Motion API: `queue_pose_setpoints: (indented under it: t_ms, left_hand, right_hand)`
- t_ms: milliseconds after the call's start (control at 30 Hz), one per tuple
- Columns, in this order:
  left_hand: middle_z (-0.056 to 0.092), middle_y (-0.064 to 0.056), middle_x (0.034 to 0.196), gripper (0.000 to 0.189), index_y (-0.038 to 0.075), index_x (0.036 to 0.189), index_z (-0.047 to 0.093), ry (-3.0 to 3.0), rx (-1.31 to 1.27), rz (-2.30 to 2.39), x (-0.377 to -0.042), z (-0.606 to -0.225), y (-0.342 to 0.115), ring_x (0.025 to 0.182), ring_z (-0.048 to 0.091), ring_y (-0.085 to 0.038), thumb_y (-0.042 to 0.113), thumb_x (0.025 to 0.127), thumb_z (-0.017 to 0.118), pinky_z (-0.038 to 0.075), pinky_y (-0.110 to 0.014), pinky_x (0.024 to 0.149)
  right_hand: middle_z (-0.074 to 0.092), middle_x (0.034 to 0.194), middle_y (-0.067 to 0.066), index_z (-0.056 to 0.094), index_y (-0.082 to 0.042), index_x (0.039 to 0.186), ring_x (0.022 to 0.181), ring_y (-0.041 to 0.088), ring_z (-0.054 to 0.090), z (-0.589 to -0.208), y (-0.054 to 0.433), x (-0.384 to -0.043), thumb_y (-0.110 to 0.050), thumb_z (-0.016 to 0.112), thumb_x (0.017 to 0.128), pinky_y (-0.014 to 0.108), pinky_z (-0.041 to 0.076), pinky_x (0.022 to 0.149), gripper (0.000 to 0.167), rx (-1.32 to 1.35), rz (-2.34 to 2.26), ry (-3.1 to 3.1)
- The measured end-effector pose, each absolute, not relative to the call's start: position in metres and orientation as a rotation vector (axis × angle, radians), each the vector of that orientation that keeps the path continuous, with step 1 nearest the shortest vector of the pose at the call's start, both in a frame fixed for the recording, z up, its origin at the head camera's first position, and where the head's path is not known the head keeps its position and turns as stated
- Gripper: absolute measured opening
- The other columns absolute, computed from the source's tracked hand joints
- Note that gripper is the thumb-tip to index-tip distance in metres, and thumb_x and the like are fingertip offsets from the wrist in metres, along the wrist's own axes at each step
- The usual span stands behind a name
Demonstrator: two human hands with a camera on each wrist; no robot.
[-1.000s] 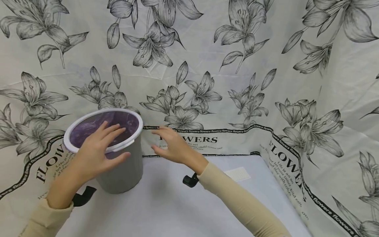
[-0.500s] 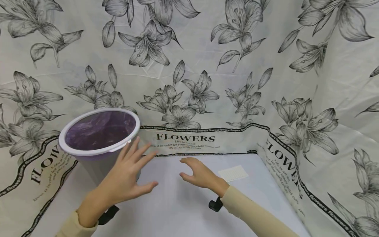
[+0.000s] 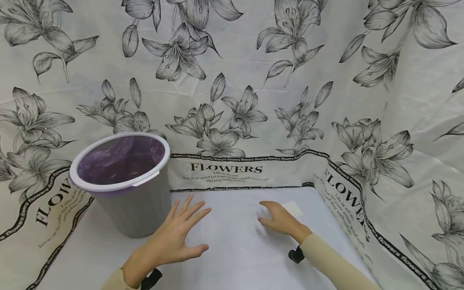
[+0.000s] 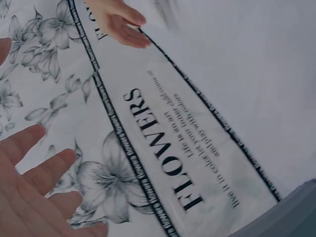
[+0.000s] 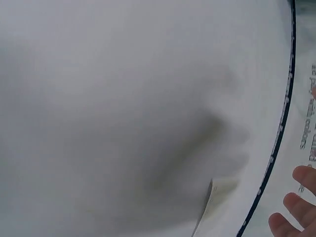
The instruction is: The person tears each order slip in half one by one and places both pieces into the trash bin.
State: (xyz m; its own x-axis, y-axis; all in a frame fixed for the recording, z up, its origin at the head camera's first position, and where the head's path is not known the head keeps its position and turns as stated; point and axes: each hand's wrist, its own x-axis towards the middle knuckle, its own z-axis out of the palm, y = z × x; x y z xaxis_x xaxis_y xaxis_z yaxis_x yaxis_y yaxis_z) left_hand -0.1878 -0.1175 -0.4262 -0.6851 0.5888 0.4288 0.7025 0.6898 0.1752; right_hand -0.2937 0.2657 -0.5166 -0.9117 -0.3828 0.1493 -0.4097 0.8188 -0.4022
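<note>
A grey bin (image 3: 134,213) with a white rim ring (image 3: 119,186) and a purple plastic liner (image 3: 123,161) stands upright at the left of the table. Just in front of its right side, my left hand (image 3: 168,239) hovers with fingers spread, holding nothing. My right hand (image 3: 280,219) is over the table farther right, fingers extended and thumb apart, with nothing in it. Behind it lies a small white textured pad (image 3: 293,208), partly covered by the hand; the right wrist view shows an edge of this pad (image 5: 215,202). The bin's bottom inside cannot be made out.
The table (image 3: 232,249) has a white cover. White cloth with black lily prints (image 3: 235,108) and a "FLOWERS" band (image 3: 226,169) hangs behind and along both sides. In the left wrist view, the bin's grey side (image 4: 281,217) fills the lower right corner.
Both hands have come away from the bin, moving right and down toward me. The left hand was over the bin's mouth before. The bin stays in place while the view shifts slightly.
</note>
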Motion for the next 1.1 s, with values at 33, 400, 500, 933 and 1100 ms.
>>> queue_pose_setpoints:
  t_ms: [33, 400, 500, 933, 1100]
  left_hand:
    - [0.042, -0.002, 0.163, 0.089, 0.029, 0.158, 0.04, -2.57, -1.014, -0.473, -0.191, -0.429, -0.118, 0.156, 0.022, -0.041, 0.059, 0.083, 0.076, 0.021, -0.074, 0.118]
    - [0.048, -0.01, 0.158, 0.085, 0.02, 0.156, 0.045, -2.68, -0.97, -0.631, -0.236, -0.475, -0.111, 0.153, 0.03, -0.043, 0.056, 0.085, 0.074, 0.031, -0.07, 0.115]
    - [0.047, -0.011, 0.159, 0.085, 0.021, 0.156, 0.044, -2.725, -0.954, -0.658, -0.24, -0.485, -0.103, 0.153, 0.03, -0.043, 0.058, 0.085, 0.073, 0.031, -0.07, 0.116]
    - [0.049, -0.011, 0.157, 0.085, 0.022, 0.155, 0.046, -2.829, -0.852, -0.685, -0.25, -0.527, -0.058, 0.151, 0.034, -0.044, 0.066, 0.086, 0.067, 0.033, -0.073, 0.113]
    - [0.052, -0.012, 0.154, 0.086, 0.02, 0.153, 0.049, -2.821, -0.804, -0.681, -0.253, -0.538, -0.043, 0.147, 0.039, -0.047, 0.068, 0.085, 0.066, 0.036, -0.073, 0.11]
  right_hand:
    - [0.058, 0.145, 0.021, 0.054, 0.003, 0.142, 0.138, 0.042, 0.051, -0.518, 0.274, -0.296, -0.029, 0.073, 0.094, 0.056, 0.039, 0.116, 0.061, 0.613, 0.664, -2.944]
    - [0.055, 0.145, 0.029, 0.052, 0.008, 0.143, 0.137, 0.05, 0.048, -0.521, 0.328, -0.31, -0.031, 0.073, 0.093, 0.061, 0.037, 0.116, 0.067, 0.416, 0.655, -2.994]
    - [0.053, 0.147, 0.029, 0.05, 0.007, 0.144, 0.138, 0.051, 0.046, -0.524, 0.335, -0.312, -0.033, 0.073, 0.092, 0.062, 0.035, 0.117, 0.07, 0.362, 0.672, -3.02]
    - [0.047, 0.148, 0.037, 0.042, 0.013, 0.146, 0.138, 0.055, 0.042, -0.54, 0.36, -0.314, -0.03, 0.07, 0.094, 0.065, 0.035, 0.115, 0.074, 0.252, 0.742, -3.05]
    - [0.044, 0.147, 0.04, 0.041, 0.015, 0.146, 0.138, 0.057, 0.04, -0.542, 0.364, -0.313, -0.03, 0.067, 0.095, 0.065, 0.033, 0.116, 0.073, 0.16, 0.742, -3.066]
